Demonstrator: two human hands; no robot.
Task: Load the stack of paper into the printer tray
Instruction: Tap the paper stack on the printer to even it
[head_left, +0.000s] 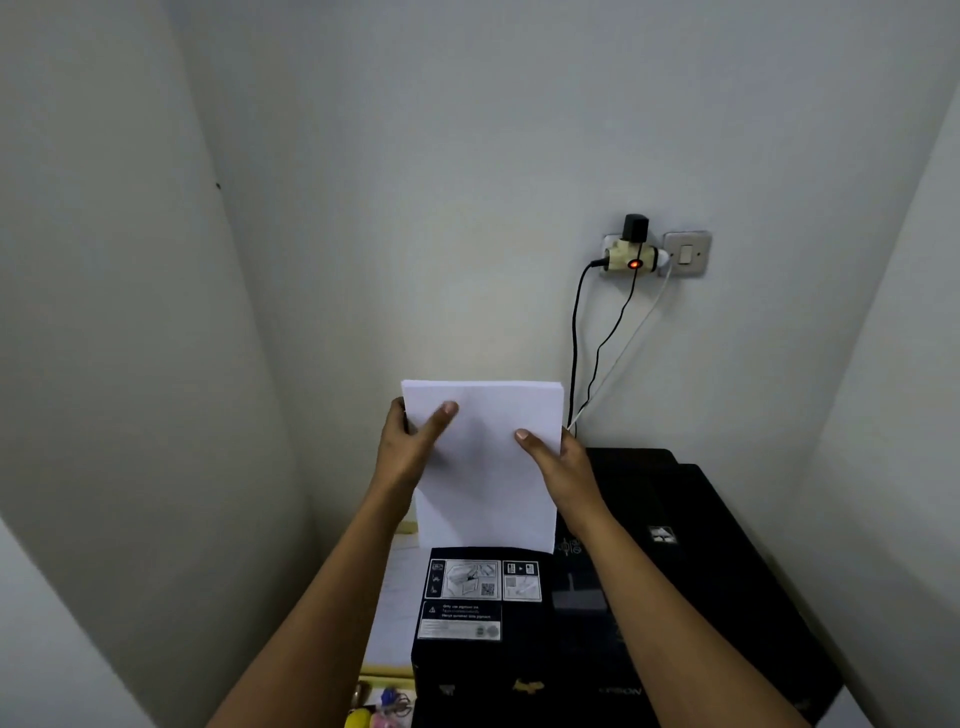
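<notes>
Paper stack (485, 457) upright above the printer (623, 597), left hand (410, 447) and right hand (558, 462) gripping its side edges, thumbs across the front; judgement: square the edges, lower straight into the rear tray.

Wall fittings and small clutter.
A plug adapter (631, 254) with cables (574, 338) sits beside a light switch (687, 253); colourful small items (382, 709) lie at the table's near left edge.

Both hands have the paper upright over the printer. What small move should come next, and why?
Probably lower the paper stack straight down: the left hand and right hand grip its side edges, and its bottom edge sits just behind the printer top.
</notes>
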